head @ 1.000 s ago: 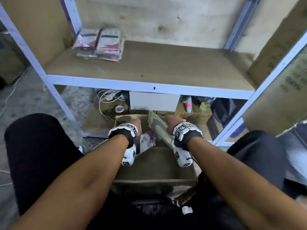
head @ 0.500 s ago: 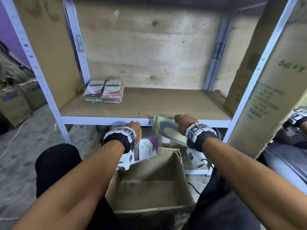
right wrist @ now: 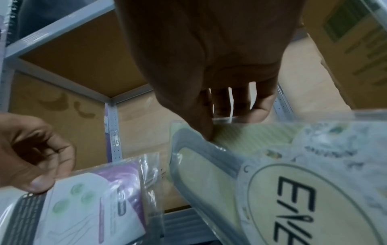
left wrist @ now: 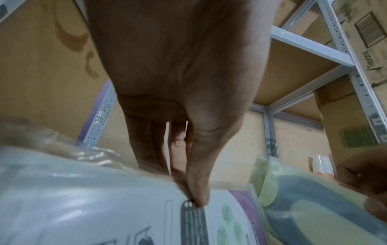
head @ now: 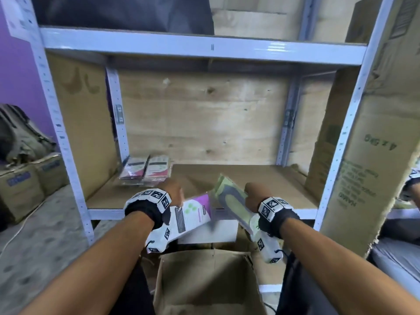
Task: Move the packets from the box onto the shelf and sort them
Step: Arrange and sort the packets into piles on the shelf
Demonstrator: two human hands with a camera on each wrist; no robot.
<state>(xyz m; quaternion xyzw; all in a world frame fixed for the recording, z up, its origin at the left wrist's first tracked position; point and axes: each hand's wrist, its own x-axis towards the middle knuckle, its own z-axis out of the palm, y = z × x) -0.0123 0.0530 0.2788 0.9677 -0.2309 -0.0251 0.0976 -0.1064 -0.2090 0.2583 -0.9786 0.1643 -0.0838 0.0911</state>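
The left hand's [head: 172, 193] thumb and fingers [left wrist: 196, 195] are pinching the top edge of a white-and-purple packet [head: 193, 214], while the right hand's [head: 253, 194] fingers [right wrist: 206, 131] are pinching a pale green packet [head: 231, 201] marked "EVE". Both packets are hanging tilted in the air, nearly touching, just in front of the shelf's [head: 250, 178] front rail and above the open cardboard box [head: 204, 280]. Farther back, a stack of pink-and-white packets [head: 145, 170] is lying in the shelf's back left corner. Large cardboard sheets [head: 368, 155] are leaning against the rack's right side.
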